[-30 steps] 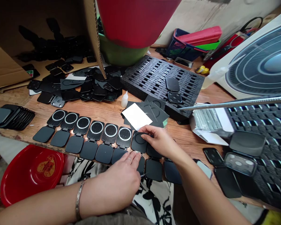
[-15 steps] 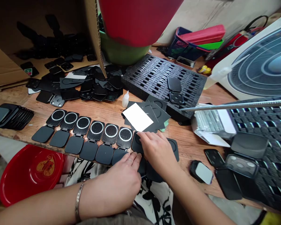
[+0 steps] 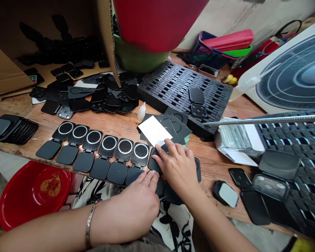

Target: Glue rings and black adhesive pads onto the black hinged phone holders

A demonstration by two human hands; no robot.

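Wooden tabletop (image 3: 208, 161) backs the black panel (image 3: 152, 161) beneath the right hand (image 3: 180, 167), fingers apart, so even pressure seems best, the left hand (image 3: 143, 196), grip unclear, steadying alongside

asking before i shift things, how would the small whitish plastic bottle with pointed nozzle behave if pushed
The small whitish plastic bottle may tip if pushed high, standing upright and narrow. Once down, its rounded body could roll. Being small, it's probably light.
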